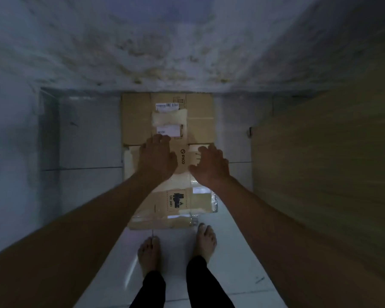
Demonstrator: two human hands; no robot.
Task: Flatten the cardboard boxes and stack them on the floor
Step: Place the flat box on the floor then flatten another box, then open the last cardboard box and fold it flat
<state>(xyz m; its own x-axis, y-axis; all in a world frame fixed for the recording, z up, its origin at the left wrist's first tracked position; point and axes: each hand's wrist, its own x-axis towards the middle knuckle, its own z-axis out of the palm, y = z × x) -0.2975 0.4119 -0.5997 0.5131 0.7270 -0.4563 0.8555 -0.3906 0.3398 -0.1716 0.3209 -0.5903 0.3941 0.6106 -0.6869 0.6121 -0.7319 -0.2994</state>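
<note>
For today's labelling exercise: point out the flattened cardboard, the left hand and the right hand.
flattened cardboard (pixel 135 121): head view, bare far-left panel.
left hand (pixel 157 155): head view, back of hand.
right hand (pixel 211 162): head view, back of hand.

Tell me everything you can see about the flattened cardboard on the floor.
The flattened cardboard is brown and lies flat on the pale tiled floor, its far end against the wall. It carries white labels, clear tape, a PICO logo and a black-printed UN mark. The left hand and right hand are over its middle, fingers spread; contact is unclear. Bare feet stand at its near edge.
</note>
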